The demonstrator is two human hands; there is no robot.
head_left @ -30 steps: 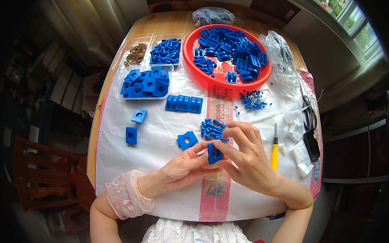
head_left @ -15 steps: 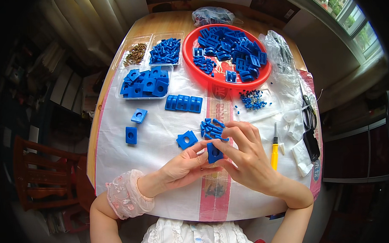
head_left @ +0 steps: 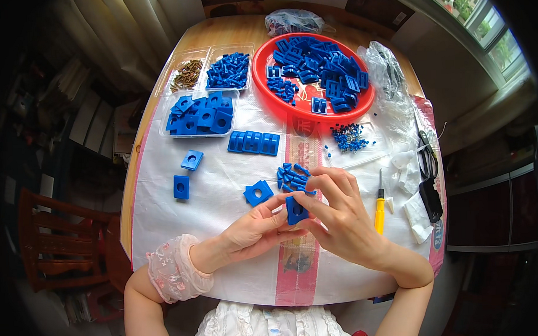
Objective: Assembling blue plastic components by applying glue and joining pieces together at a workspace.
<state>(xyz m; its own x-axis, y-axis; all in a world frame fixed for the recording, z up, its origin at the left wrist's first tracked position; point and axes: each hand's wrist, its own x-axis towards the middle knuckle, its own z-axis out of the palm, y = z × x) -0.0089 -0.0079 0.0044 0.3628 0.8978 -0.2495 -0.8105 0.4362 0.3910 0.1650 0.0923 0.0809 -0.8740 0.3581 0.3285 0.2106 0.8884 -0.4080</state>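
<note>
Both hands hold one small blue plastic block with a round hole [head_left: 296, 210] over the front middle of the table. My left hand [head_left: 256, 227] pinches its left side between thumb and fingers. From the right, my right hand [head_left: 342, 216] grips the top and lower edges with its fingertips. Just beyond lies a little heap of blue cone-shaped plastic pieces [head_left: 291, 178]. Left of that are a few stacked blue square plates with a hole [head_left: 258, 193]. Two more blue holed blocks [head_left: 181, 187] rest farther left, and a row of blue slotted pieces [head_left: 254, 143] lies behind.
A red round tray [head_left: 314, 116] full of blue parts stands at the back. Clear boxes hold brass screws [head_left: 187, 75], blue pegs [head_left: 227, 71] and blue plates [head_left: 202, 114]. At right are tiny blue and silver bits [head_left: 351, 138], a yellow-handled screwdriver [head_left: 379, 214] and black scissors [head_left: 427, 156].
</note>
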